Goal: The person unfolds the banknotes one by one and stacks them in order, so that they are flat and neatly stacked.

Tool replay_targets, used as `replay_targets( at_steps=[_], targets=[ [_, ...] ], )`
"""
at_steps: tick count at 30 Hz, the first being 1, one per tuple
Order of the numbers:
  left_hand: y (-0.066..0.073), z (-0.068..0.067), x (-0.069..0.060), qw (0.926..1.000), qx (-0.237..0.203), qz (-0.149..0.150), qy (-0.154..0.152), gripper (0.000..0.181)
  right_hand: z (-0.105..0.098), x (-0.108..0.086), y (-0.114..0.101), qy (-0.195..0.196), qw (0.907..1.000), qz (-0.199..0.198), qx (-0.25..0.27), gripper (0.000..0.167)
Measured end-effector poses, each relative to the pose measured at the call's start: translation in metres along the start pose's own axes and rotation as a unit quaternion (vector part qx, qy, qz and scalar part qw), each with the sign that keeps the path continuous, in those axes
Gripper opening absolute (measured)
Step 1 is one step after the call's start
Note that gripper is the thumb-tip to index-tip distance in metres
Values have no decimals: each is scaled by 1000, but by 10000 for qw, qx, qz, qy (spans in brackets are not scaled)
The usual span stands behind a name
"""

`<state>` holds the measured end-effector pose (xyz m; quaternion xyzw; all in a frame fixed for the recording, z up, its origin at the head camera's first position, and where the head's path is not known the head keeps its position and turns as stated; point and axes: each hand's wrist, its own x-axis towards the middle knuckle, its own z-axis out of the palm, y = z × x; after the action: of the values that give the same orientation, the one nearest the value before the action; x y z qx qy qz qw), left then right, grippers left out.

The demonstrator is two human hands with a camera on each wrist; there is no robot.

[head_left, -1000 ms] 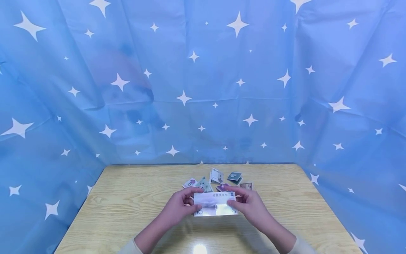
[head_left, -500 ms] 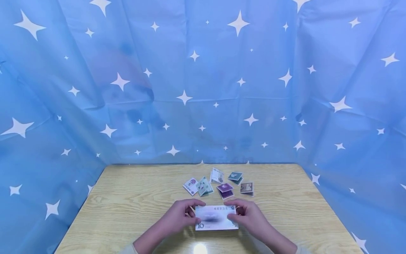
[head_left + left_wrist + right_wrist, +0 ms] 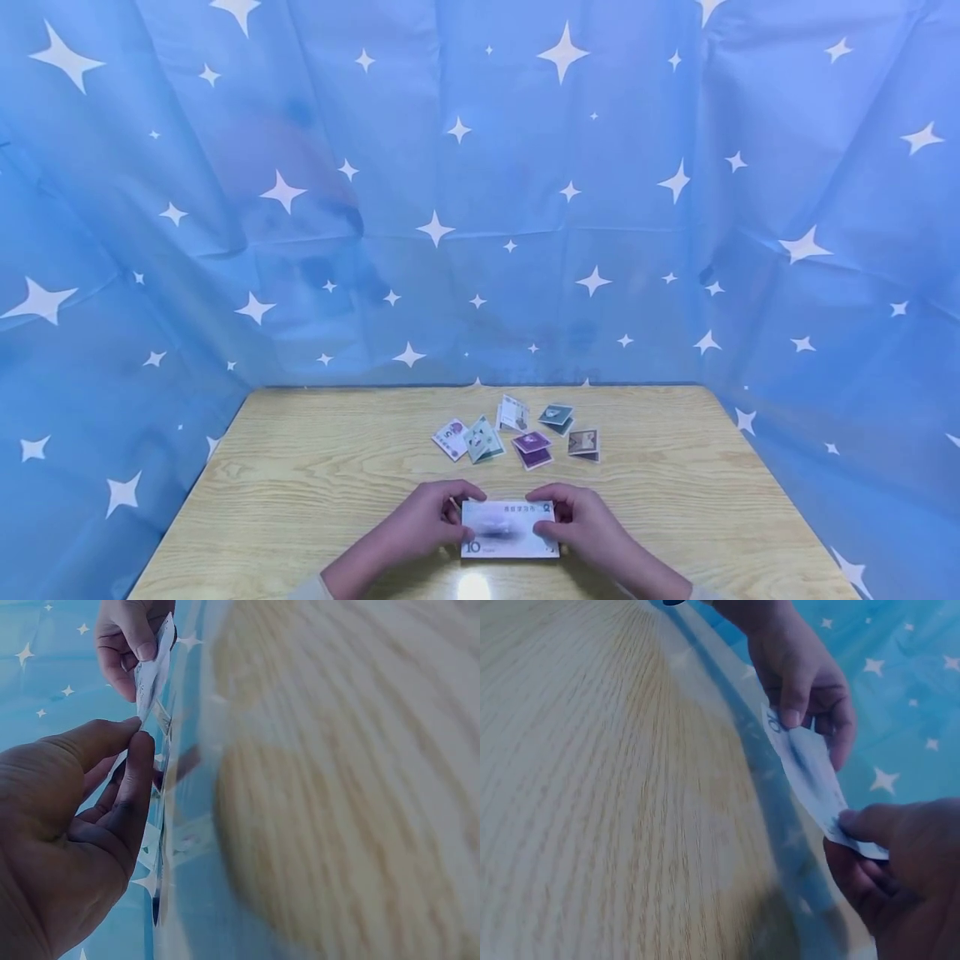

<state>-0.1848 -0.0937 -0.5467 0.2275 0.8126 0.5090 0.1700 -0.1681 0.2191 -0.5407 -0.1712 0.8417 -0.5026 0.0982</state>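
Note:
A pale banknote (image 3: 510, 530) marked 10 is stretched between both hands, just above the near middle of the table. My left hand (image 3: 433, 518) pinches its left end, thumb on the printed face and fingers behind. At the opposite end, my right hand (image 3: 579, 523) pinches it the same way. The right wrist view shows the banknote (image 3: 806, 772) slightly bowed between the two grips. Seen from the left wrist, the banknote (image 3: 152, 675) is nearly edge-on, with the left hand (image 3: 82, 817) close to the camera.
Beyond the hands, several small notes lie in a cluster: a pinkish note (image 3: 452, 440), a green folded note (image 3: 483, 440), a white folded note (image 3: 513, 413), a purple folded note (image 3: 532, 450), a dark teal folded note (image 3: 557, 418) and a brown folded note (image 3: 583, 444). A starry blue curtain surrounds the wooden table (image 3: 300, 467).
Both hands have moved down in the head view, toward the body, carrying the banknote. The purple and brown notes, partly covered a second ago, are now in full view.

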Motion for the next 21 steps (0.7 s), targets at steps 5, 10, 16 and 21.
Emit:
replay_targets(
  at_steps=[5, 10, 16, 21],
  targets=[
    [-5, 0, 2, 9994, 279, 25, -183, 44, 3, 3, 3, -250, 9984, 59, -501, 33],
    [-6, 0, 3, 9976, 643, 51, -242, 43, 6, 3, 3, -340, 9966, 109, -741, 33],
    [-4, 1, 4, 9938, 1081, -9, -277, 44, 8, 3, 4, -344, 9958, 69, -851, 34],
    [-4, 1, 3, 9881, 1511, 133, -269, 44, 7, 3, 5, -407, 9904, -182, -1305, 34]
  ],
)
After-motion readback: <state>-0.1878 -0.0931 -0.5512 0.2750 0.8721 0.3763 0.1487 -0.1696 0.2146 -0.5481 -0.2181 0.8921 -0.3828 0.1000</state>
